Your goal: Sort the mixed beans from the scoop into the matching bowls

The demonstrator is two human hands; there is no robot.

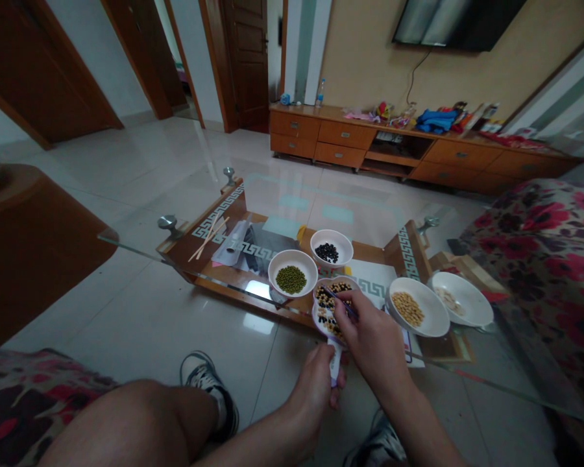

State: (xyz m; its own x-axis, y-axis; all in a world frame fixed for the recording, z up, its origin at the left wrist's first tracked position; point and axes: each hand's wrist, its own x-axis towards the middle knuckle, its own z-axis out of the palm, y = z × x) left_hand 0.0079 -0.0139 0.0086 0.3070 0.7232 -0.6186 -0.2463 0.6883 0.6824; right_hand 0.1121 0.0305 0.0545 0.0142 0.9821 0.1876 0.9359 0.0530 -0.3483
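Observation:
My left hand point(316, 370) is closed around the white handle of a small purple-rimmed tray point(316, 316), which holds black and pale beans in patches. Between the fingers of my right hand point(370, 324) is a thin dark purple stick-like tool point(331, 294), its tip over the beans; I cannot make out its exact kind. Just left of the tray stands a white bowl of green beans point(291, 279). Behind it is a white bowl of black beans point(327, 253). Right of my right hand are a bowl of yellowish beans point(407, 309) and a bowl with a few pale pieces point(448, 299).
The bowls stand on a glass-topped coffee table point(233, 280) with a wooden shelf below. Wooden chopsticks point(208, 240) lie crossed at its left. Metal knobs point(169, 224) join the glass to the frame. A flowered sofa point(545, 246) is at the right, a cluttered cabinet point(345, 136) beyond.

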